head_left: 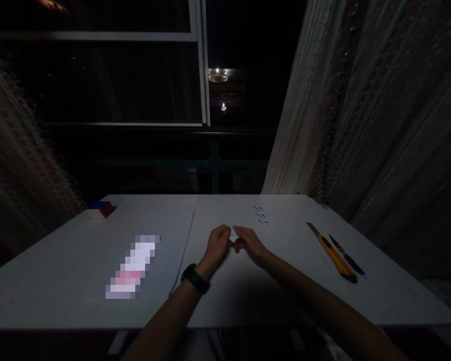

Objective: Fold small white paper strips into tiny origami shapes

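Observation:
Over the middle of the white table (225,311), both of my hands meet at the fingertips around a small white piece of paper (233,234). My left hand (218,244), with a dark watch (195,278) on its wrist, pinches the paper's left side. From the right, my right hand (251,244) has its fingers curled and closed on the other side. Much of the paper is hidden by the fingers. Just beyond my right hand lie several small white paper pieces (261,214) with dark marks, set in a slanting row.
At the right lie a yellow utility knife (332,253), its blade out, and a dark pen-like tool (346,254). Left of my hands, a bright blurred-out rectangle (133,265) rests on a large pale sheet (169,245). A blue, red and white block (100,209) sits back left. Curtains (296,125) flank the dark window.

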### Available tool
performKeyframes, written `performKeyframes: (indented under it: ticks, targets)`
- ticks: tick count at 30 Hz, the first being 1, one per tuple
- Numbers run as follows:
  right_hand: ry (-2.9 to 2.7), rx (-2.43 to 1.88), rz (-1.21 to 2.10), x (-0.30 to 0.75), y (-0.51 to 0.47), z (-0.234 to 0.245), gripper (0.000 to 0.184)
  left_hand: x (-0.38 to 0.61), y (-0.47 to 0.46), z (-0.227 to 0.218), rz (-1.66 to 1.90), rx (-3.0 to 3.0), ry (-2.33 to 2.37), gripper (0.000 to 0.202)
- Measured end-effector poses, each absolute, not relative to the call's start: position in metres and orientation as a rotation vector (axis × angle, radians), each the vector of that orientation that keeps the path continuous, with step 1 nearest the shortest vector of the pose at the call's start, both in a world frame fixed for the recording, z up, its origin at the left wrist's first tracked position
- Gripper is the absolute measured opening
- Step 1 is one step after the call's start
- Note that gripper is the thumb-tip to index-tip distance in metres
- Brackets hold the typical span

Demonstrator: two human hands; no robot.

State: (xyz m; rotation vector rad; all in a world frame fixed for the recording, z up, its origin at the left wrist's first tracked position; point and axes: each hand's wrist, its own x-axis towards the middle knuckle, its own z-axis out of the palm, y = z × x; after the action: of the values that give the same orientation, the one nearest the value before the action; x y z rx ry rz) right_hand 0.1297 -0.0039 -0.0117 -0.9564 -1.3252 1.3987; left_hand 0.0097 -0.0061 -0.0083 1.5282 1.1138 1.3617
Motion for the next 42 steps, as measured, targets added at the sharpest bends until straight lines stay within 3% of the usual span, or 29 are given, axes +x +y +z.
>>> performKeyframes:
  ticks: [14, 23, 42]
  targets:
    - [-1.537, -0.993, 1.101, 0.133, -0.01, -0.014, 0.041, 0.009, -0.002, -0.014, 1.306, 1.73, 1.19, 0.032]
    - [-1.361, -0.857, 1.278, 0.132, -0.012, -0.015, 0.028, 0.012, -0.011, -0.003, 1.252, 1.62, 1.024, 0.029]
    - [-1.464, -1.014, 1.089, 0.128, -0.014, -0.02, 0.037, 0.011, -0.008, -0.011, 1.285, 1.695, 1.132, 0.034]
